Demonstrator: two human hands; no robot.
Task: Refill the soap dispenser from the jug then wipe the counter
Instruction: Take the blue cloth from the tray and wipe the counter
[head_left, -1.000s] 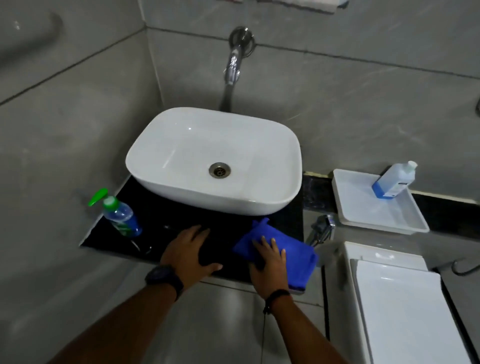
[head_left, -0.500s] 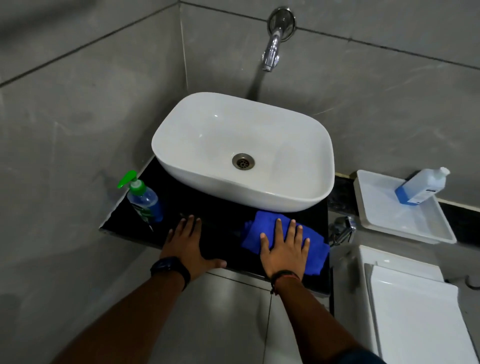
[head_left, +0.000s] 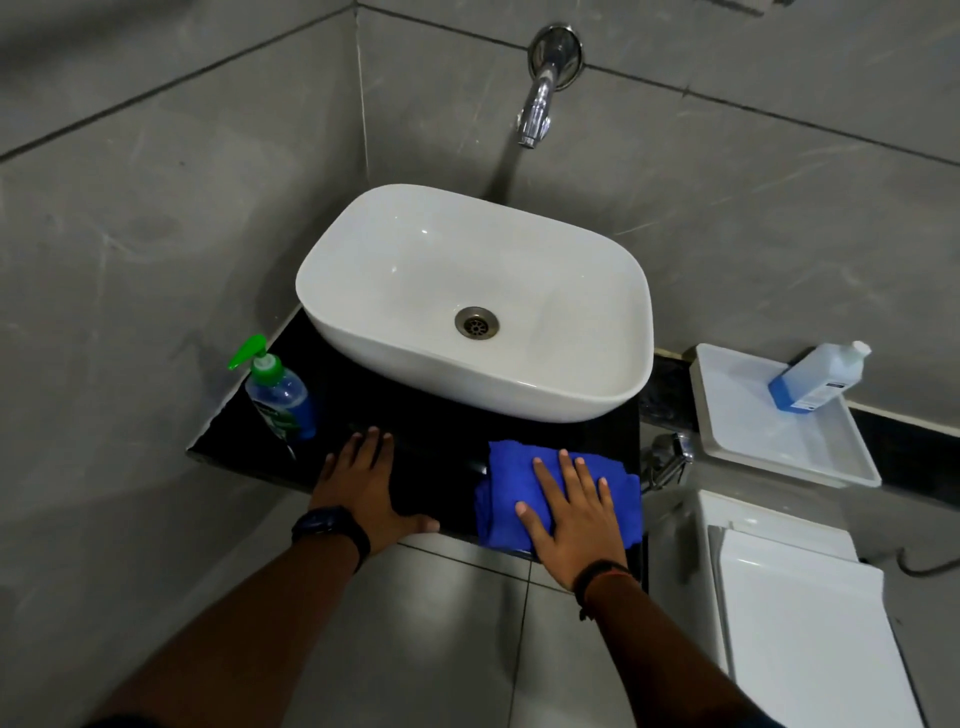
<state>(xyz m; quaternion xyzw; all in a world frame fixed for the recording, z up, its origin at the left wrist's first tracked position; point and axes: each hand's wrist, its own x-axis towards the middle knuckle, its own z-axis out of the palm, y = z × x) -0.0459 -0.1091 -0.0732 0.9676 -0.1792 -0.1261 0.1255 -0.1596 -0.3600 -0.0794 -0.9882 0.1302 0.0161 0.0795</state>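
Note:
A soap dispenser (head_left: 278, 397) with a green pump stands upright at the left end of the black counter (head_left: 436, 457). A blue cloth (head_left: 506, 467) lies folded on the counter's front right part. My right hand (head_left: 574, 506) presses flat on the cloth, fingers spread. Flat on the bare counter just right of the dispenser rests my left hand (head_left: 363, 486), holding nothing. The jug (head_left: 815, 376), a pale bottle of blue liquid with a white cap, leans in the white tray (head_left: 779, 452) at the right.
A white basin (head_left: 571, 395) sits on the counter under a chrome wall tap (head_left: 543, 91). A small chrome valve (head_left: 665, 460) sticks out right of the counter. Below it is a white toilet tank and lid (head_left: 800, 618). Grey tiled walls close the left and back.
My right hand has slid the blue cloth to the right along the counter's front. My left hand stays planted near the dispenser. The view has shifted.

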